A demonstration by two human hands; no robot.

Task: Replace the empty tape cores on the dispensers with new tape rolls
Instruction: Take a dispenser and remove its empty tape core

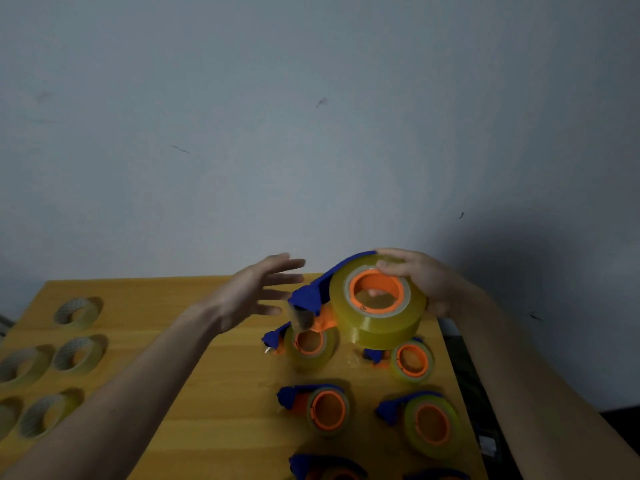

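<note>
My right hand (pixel 420 278) grips a blue and orange tape dispenser (pixel 311 294) loaded with a full yellowish tape roll (pixel 381 327), lifted above the wooden table (pixel 214 393). Fingers curl over the roll's top rim, near its orange hub. My left hand (pixel 256 292) hovers just left of the dispenser's blue front end, fingers straight and spread, holding nothing. Its fingertips are blurred. Several other dispensers lie below on the table's right half, such as one (pixel 311 344) directly under the lifted one and another (pixel 410 363) to its right.
Several thin tape cores lie on the table's left side, like one (pixel 78 311) at the back and one (pixel 79 355) nearer. More dispensers (pixel 320 408) (pixel 424 422) sit toward the front right. A grey wall stands behind; the table's right edge drops into darkness.
</note>
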